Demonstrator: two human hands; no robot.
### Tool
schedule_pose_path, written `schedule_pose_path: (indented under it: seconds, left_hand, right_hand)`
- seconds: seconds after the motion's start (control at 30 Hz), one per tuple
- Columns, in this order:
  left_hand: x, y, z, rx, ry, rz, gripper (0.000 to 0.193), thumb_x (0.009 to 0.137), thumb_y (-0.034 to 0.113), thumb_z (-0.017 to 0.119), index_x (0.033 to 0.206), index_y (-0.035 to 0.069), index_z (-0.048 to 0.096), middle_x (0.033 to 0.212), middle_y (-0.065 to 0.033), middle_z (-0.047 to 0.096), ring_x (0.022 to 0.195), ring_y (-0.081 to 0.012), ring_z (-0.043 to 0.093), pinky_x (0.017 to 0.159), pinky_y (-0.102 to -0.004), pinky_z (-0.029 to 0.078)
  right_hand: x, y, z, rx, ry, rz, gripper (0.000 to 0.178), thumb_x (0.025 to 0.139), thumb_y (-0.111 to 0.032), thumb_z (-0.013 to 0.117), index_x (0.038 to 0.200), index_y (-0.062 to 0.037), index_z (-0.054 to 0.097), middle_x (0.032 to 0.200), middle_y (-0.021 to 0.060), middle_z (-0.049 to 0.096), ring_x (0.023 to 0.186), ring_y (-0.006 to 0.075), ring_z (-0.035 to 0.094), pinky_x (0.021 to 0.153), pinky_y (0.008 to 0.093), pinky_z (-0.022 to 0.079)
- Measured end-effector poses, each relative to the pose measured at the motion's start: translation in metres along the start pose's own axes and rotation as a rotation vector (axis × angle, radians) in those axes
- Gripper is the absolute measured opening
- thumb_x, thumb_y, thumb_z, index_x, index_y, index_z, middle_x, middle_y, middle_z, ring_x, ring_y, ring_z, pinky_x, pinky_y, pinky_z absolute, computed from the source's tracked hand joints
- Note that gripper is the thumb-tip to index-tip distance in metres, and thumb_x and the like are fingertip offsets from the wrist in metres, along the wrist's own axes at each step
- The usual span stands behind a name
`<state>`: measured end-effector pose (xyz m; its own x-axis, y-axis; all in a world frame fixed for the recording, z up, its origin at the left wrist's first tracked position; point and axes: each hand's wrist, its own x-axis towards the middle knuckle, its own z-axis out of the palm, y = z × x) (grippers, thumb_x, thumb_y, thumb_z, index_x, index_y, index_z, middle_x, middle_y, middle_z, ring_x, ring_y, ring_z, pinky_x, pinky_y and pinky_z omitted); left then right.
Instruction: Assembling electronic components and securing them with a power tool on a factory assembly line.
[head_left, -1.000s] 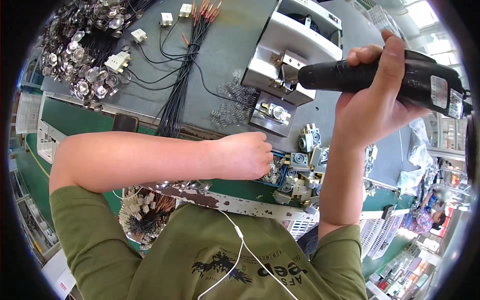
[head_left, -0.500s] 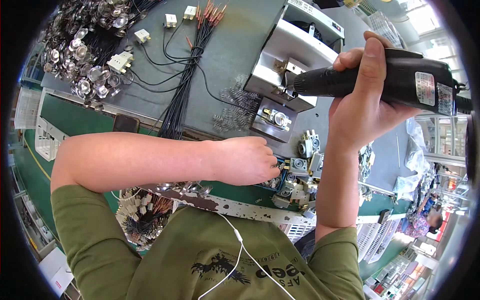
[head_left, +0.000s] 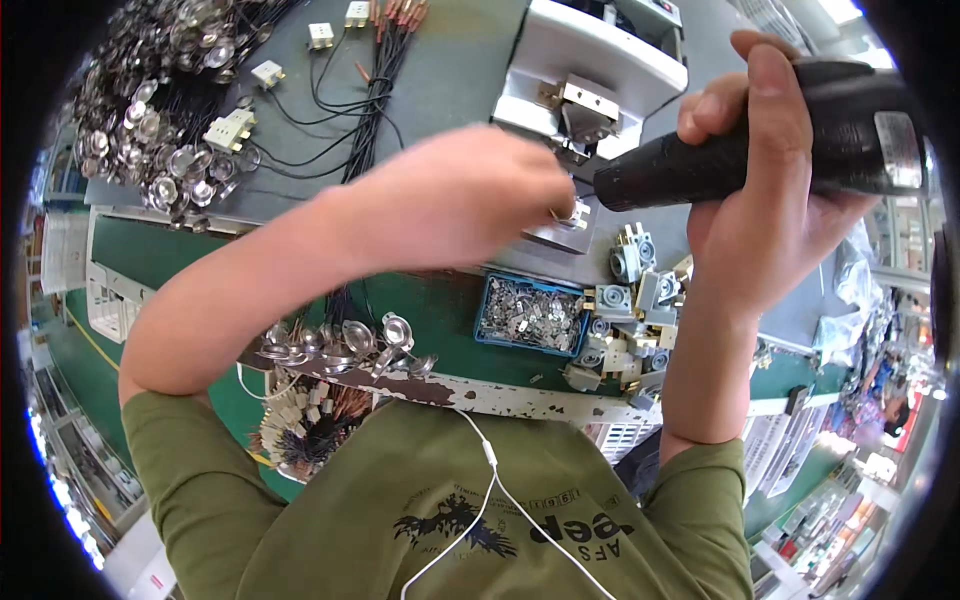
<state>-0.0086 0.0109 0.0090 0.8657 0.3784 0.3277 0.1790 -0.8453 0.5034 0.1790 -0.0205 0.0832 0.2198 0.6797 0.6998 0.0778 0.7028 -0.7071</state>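
My right hand is wrapped round a black electric screwdriver, held level at the right with its tip pointing left. My left hand, smeared by motion, has its fingers drawn together in a pinch. Those fingertips are at a white plug part seated on a small metal block; they mostly hide it, and whatever they hold cannot be made out. Nearer to me, a blue tray holds many small metal pieces. Right of it lies a pile of white and grey plug parts.
Behind the block stands a metal machine housing with a bracket. Bundled black wires with white plugs lie at the back left, beside a heap of round metal cups. More cups sit along the chipped bench edge.
My left hand has moved from over the blue tray, away from me, to the metal block, uncovering the tray. The screwdriver has shifted slightly right; my right hand keeps its grip.
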Motion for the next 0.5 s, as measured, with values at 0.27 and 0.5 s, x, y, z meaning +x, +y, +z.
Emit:
schedule_pose_path:
  seconds: [0.27, 0.5]
  left_hand:
    - [-0.008, -0.011, 0.025, 0.240, 0.054, -0.096, 0.013, 0.090, 0.020, 0.072, 0.096, 0.009, 0.068, 0.087, -0.0050, 0.068, 0.088, -0.0261, 0.067, 0.079, -0.0399, 0.047]
    - [-0.007, -0.009, 0.042, 0.263, 0.152, -0.095, 0.013, 0.086, 0.022, 0.076, 0.092, 0.012, 0.069, 0.097, -0.0004, 0.068, 0.093, -0.0218, 0.065, 0.082, -0.0384, 0.047]
  right_hand:
    - [-0.016, -0.003, -0.010, -0.099, 0.060, 0.160, 0.021, 0.093, 0.001, 0.072, 0.111, 0.0030, 0.062, 0.084, 0.0103, 0.068, 0.058, 0.0133, 0.063, 0.053, 0.0240, 0.050]
    - [-0.022, 0.004, -0.011, -0.044, 0.051, 0.137, 0.023, 0.092, 0.002, 0.072, 0.112, 0.0028, 0.061, 0.084, 0.0102, 0.068, 0.060, 0.0135, 0.064, 0.054, 0.0245, 0.051]
